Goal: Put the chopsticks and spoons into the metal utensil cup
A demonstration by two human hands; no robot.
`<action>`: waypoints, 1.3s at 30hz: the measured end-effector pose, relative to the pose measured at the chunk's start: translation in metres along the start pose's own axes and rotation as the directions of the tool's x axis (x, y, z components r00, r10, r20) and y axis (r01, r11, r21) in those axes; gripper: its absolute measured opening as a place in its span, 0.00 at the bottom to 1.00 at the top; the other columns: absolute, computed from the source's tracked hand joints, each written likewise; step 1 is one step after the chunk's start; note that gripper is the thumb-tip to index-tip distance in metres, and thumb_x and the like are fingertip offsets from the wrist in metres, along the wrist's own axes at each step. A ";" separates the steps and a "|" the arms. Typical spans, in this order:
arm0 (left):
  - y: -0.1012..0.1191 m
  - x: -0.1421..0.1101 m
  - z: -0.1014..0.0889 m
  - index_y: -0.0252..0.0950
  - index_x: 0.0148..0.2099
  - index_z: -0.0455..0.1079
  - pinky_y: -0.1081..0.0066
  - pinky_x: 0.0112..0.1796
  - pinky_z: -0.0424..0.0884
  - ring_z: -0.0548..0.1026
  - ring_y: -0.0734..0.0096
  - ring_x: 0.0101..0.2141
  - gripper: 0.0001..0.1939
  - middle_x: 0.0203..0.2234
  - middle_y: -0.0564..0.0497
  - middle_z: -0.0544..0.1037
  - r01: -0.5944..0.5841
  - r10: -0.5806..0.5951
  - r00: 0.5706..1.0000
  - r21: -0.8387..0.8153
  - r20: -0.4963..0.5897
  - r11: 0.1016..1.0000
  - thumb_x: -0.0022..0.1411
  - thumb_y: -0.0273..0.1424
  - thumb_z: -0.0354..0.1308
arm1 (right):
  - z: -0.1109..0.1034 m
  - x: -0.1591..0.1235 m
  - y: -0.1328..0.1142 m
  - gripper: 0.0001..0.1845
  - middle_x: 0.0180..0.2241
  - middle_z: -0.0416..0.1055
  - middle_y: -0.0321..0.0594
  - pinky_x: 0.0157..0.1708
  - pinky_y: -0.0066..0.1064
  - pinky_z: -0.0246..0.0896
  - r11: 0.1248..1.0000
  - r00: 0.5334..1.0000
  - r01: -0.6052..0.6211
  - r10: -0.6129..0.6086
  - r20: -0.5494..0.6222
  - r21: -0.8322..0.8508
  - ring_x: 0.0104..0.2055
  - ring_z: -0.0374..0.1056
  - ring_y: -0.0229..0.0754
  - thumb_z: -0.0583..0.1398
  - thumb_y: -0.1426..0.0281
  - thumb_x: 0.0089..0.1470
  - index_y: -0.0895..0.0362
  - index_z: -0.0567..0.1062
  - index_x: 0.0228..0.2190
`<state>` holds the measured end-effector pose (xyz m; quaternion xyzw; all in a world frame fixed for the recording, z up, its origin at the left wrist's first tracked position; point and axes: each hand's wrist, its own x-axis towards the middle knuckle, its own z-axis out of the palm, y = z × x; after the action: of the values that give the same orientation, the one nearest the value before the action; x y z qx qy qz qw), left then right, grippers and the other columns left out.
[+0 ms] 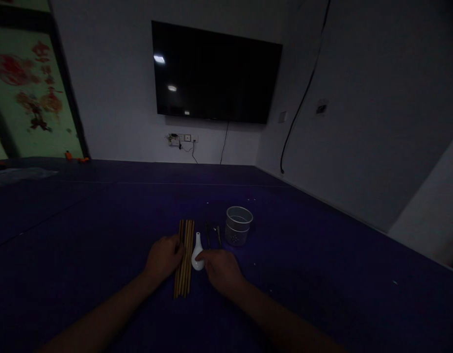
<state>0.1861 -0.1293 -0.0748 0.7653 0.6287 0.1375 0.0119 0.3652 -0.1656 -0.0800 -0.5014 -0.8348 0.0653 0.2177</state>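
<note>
Several wooden chopsticks (185, 274) lie side by side on the dark blue floor, pointing away from me. My left hand (163, 261) is at their left edge, its fingers curled and closed against the outermost sticks. Just right of them lies a white soup spoon (197, 264), bowl toward me and handle away. My right hand (223, 272) has its fingers bent, with the forefinger on the spoon's bowl; its other fingers are partly hidden. Beyond that hand lie two thin dark utensils (218, 236), too dim to name. A silver metal utensil holder (237, 234) stands upright to their right.
Small white scraps (254, 264) dot the blue floor (303, 304). At the back, a television (215, 73) hangs above sockets (184, 138). A black cable (300, 108) runs down the right wall. Orange items (68, 155) and clear plastic sheeting (24, 175) lie far left.
</note>
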 end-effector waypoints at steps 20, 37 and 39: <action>-0.002 -0.001 -0.001 0.36 0.34 0.67 0.72 0.30 0.61 0.73 0.67 0.31 0.12 0.28 0.48 0.76 -0.097 0.097 0.995 -0.044 -0.003 0.994 0.63 0.33 0.43 | -0.007 0.000 -0.007 0.22 0.42 0.75 0.38 0.43 0.28 0.60 0.998 0.991 0.038 -0.032 0.132 -0.042 0.44 0.71 0.41 0.50 0.79 0.52 0.51 0.74 0.45; 0.000 -0.001 0.000 0.36 0.32 0.66 0.72 0.30 0.60 0.73 0.68 0.31 0.11 0.28 0.49 0.75 -0.054 0.054 0.999 -0.054 -0.007 0.997 0.61 0.34 0.46 | 0.000 0.000 -0.002 0.21 0.39 0.76 0.38 0.40 0.27 0.61 0.998 0.996 0.052 -0.049 0.074 -0.033 0.41 0.72 0.41 0.51 0.79 0.51 0.51 0.76 0.42; 0.001 -0.001 0.000 0.36 0.32 0.66 0.72 0.30 0.60 0.72 0.69 0.31 0.10 0.27 0.49 0.75 -0.038 0.039 0.999 -0.069 0.001 0.997 0.61 0.33 0.47 | 0.001 0.000 -0.001 0.22 0.39 0.76 0.39 0.40 0.27 0.62 0.998 0.996 0.052 -0.050 0.067 -0.036 0.40 0.72 0.41 0.51 0.80 0.51 0.51 0.76 0.42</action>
<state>0.1865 -0.1303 -0.0749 0.7765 0.6088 0.1585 0.0363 0.3641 -0.1661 -0.0802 -0.4815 -0.8552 0.0606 0.1820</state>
